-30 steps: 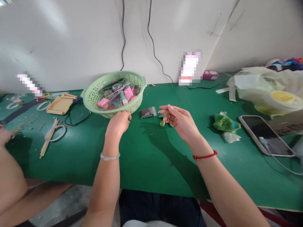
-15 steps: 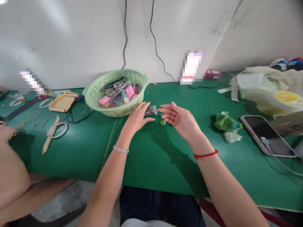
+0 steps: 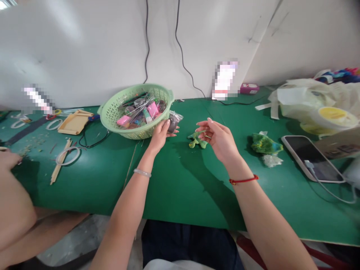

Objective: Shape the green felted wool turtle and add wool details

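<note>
A small clear bag with dark contents [image 3: 174,120] is gripped in my left hand [image 3: 163,135], beside the right side of the green basket [image 3: 112,123]. Pink packets and thin sticks fill that basket. My right hand [image 3: 218,137] hovers over the table with its fingers curled and somewhat apart, holding nothing visible. Just left of and below its fingertips lies a small green figure with yellow spots [image 3: 197,140] on the green table [image 3: 180,187].
Right of my hand are a green and yellow bundle [image 3: 266,144], crinkled plastic [image 3: 272,161] and a phone [image 3: 312,157] with a cable. White bags [image 3: 303,99] sit behind. At left are a cardboard tray [image 3: 74,122], a clear ring [image 3: 68,155] and another person's hand [image 3: 9,158].
My left hand has closed on the dark bag and lifted it toward the basket. My right hand has shifted slightly right, leaving more of the green figure in view.
</note>
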### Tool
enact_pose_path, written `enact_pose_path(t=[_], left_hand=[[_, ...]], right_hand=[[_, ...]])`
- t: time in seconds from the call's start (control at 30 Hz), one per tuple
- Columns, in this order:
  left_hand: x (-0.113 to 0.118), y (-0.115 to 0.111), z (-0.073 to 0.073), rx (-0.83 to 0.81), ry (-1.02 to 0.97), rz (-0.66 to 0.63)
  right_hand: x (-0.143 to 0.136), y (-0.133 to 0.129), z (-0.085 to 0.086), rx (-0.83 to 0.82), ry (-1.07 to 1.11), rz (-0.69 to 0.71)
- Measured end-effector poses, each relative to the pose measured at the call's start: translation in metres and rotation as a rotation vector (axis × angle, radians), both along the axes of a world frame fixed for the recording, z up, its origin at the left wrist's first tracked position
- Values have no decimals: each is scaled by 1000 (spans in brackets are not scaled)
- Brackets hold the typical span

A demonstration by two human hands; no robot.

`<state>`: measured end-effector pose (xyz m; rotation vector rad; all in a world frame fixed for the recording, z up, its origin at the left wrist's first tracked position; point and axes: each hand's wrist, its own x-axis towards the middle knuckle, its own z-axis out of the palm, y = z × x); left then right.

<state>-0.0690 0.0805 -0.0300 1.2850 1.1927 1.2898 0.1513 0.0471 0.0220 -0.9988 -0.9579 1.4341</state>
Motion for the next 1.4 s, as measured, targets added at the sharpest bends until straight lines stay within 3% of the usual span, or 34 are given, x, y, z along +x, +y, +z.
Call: enact_pose_path(t=[0.2,0.43,0.53,0.8,1.17,1.4], left_hand=[[1,-3,1,11,-11,-68],[22,-15,6,149,61,-212],[28,-20,6,195,168,-170],[38,-28,10,396,686,-32],[34,-34,21,444,687,23],[35,-32,17,479,703,111]], right_hand=[[0,2,-5,108,-93,-8],[-4,8,-17,330,-288,-67],[-6,8,-18,327,-266,-60],[-6,7,-21,356,-325,-31],[-6,-1,-13,396,-436,13],[-6,-1,-12,412,-455,-5]])
